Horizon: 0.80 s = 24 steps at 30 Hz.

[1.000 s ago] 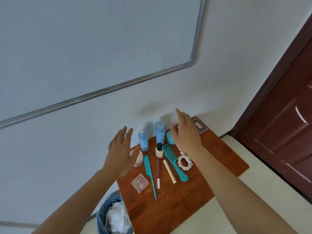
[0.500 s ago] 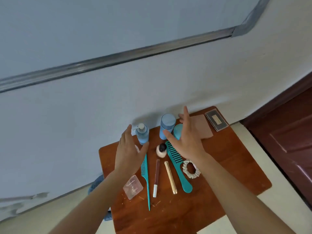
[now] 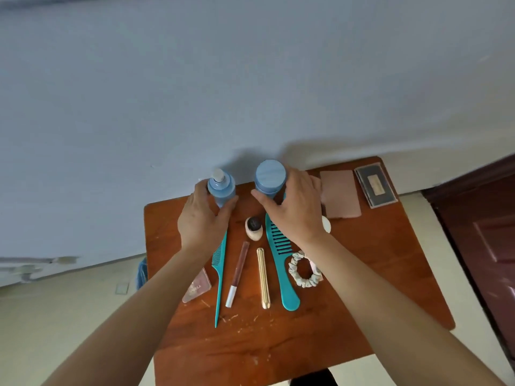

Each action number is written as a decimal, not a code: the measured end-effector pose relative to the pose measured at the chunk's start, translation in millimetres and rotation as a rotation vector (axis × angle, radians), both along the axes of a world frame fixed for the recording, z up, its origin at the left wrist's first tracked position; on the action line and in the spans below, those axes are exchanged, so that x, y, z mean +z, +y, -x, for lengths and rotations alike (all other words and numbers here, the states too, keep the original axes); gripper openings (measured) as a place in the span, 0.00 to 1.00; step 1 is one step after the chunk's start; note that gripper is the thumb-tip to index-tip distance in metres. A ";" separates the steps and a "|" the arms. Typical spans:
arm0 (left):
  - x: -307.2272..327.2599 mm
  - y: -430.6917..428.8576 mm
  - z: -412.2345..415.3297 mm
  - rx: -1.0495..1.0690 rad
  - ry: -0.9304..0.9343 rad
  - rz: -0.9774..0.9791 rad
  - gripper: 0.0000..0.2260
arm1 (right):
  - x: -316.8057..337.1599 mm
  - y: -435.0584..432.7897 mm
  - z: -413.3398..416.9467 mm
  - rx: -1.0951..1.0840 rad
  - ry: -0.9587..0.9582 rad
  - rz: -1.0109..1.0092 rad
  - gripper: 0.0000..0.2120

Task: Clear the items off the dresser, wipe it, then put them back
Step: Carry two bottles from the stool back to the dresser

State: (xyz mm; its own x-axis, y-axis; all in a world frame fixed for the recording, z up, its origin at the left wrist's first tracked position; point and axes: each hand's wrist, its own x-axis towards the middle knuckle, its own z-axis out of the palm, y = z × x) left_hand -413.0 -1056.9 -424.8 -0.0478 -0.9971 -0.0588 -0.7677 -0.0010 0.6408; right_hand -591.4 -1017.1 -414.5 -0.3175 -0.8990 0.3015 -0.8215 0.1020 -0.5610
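On the brown wooden dresser top (image 3: 376, 274), two blue bottles stand at the back by the wall. My left hand (image 3: 202, 218) grips the blue pump bottle (image 3: 221, 189). My right hand (image 3: 292, 207) grips the wider blue capped bottle (image 3: 269, 176). Between and in front of my hands lie a small cream bottle with a black cap (image 3: 253, 228), a teal tail comb (image 3: 220, 274), a wide teal comb (image 3: 281, 263), a brown tube (image 3: 238, 274), a gold stick (image 3: 263, 277), a scrunchie (image 3: 303, 270) and a clear case (image 3: 196, 286).
A pink cloth (image 3: 340, 193) and a dark flat box (image 3: 376, 185) lie at the back right. A white round lid (image 3: 326, 224) peeks out beside my right wrist. A dark door (image 3: 490, 232) stands at the right, a blue bin (image 3: 141, 271) left of the dresser.
Both hands moved forward from open above the items and closed round the two blue bottles. The view tilted down and closer to the dresser.
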 end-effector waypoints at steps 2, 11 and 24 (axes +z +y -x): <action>17.4 6.5 -1.1 0.010 0.076 -0.002 0.25 | 14.6 4.3 -1.4 0.006 -0.074 0.044 0.27; 181.7 30.9 -35.3 -0.183 0.318 0.273 0.30 | 162.1 55.4 -13.6 -0.240 -0.186 0.356 0.32; 314.7 155.0 78.2 -0.780 0.653 0.357 0.24 | 297.0 333.2 23.7 -0.906 0.192 0.508 0.30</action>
